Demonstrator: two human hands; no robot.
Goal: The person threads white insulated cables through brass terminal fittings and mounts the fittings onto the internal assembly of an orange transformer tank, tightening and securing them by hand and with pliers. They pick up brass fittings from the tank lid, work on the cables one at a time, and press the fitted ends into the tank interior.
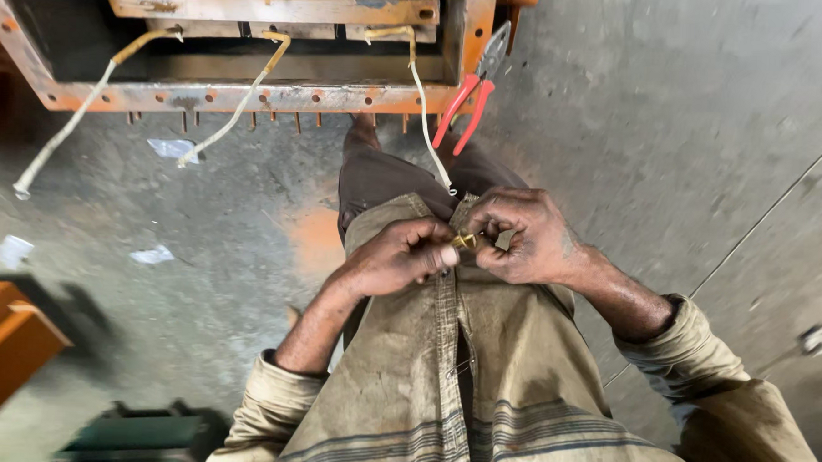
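Observation:
My left hand (399, 256) and my right hand (520, 235) meet in front of my chest, fingers pinched together. Between them sits a small brass fitting (466, 241) at the end of a white sleeved wire (422, 104). That wire runs up to an orange metal frame (252, 96) ahead of me. My right hand also grips a small dark piece beside the fitting; what it is I cannot tell. Both hands hover over my khaki shirt.
Red-handled pliers (469, 92) rest on the frame's right corner. Two more white wires (223, 124) hang from the frame toward the grey concrete floor (688, 131). Paper scraps lie at left. An orange box (2, 344) and a green object (140, 431) sit at lower left.

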